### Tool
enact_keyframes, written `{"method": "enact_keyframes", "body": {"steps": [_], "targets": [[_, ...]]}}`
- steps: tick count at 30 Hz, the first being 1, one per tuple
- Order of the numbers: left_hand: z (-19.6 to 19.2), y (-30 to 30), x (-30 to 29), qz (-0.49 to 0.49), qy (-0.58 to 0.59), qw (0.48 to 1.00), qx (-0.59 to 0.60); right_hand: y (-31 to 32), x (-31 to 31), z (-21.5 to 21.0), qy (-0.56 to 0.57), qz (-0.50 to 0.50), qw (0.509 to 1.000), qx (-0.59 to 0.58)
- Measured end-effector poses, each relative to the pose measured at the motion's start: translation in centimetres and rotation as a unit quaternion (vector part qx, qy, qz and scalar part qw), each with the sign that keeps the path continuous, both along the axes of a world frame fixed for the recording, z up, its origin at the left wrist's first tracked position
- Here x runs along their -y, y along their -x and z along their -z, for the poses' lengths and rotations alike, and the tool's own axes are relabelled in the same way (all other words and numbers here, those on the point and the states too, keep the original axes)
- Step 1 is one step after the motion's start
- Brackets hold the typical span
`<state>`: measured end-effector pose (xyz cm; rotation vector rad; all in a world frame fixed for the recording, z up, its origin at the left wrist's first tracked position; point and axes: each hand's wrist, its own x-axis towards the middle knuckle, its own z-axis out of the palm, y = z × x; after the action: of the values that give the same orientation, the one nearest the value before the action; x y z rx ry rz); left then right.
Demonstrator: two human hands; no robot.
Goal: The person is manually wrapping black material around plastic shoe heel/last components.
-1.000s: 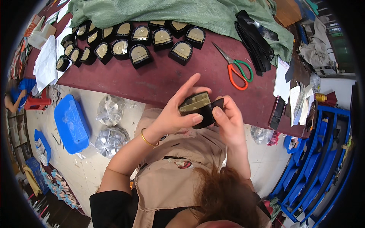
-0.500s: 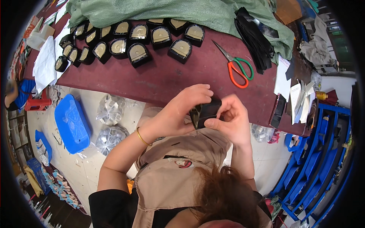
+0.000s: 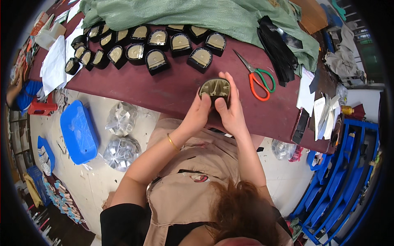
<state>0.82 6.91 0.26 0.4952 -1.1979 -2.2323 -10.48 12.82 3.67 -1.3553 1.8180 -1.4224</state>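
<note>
Between my two hands, over the near edge of the dark red table (image 3: 135, 92), is a black-covered shoe heel (image 3: 215, 87). Its hollow, ribbed tan face is turned up. My left hand (image 3: 198, 111) is closed against its left side, the thumb at the near rim. From the right, my right hand (image 3: 232, 111) grips it, fingers along the far side and thumb at the near side. Beyond them stand several similar black heels (image 3: 156, 61) with tan faces up, grouped in loose rows. Scissors (image 3: 258, 81) with one red and one green handle lie right of my hands, blades apart.
A green woven sheet (image 3: 172, 14) covers the table's back. Black strips (image 3: 278, 51) lie at the right, near papers (image 3: 324, 110). Blue racks (image 3: 340, 176) stand on the right. On the floor at left are a blue tub (image 3: 79, 131) and clear bags (image 3: 121, 151). Another person's arm (image 3: 15, 88) shows far left.
Both hands have moved farther over the table with the heel. The heel has been turned so its hollow face shows upward, and both hands now cup its sides.
</note>
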Motion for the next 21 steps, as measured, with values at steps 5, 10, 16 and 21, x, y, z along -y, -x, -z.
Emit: {"method": "enact_keyframes", "body": {"steps": [5, 10, 16, 21], "targets": [[1.0, 0.4, -0.1, -0.153, 0.125, 0.978, 0.061, -0.8, 0.7, 2.4, -0.002, -0.009, 0.974, 0.227], [0.1, 0.0, 0.1, -0.187, 0.158, 0.968, 0.050, -1.4, 0.6, 0.0, 0.095, -0.098, 0.816, 0.562], [0.8, -0.5, 0.6, -0.132, 0.185, 0.972, 0.058, -0.5, 0.2, 0.3, 0.049, -0.105, 0.820, 0.560], [0.1, -0.1, 2.2, -0.118, 0.200, 0.969, 0.086, 1.2, 0.3, -0.5, -0.104, -0.027, 0.988, -0.111]]}}
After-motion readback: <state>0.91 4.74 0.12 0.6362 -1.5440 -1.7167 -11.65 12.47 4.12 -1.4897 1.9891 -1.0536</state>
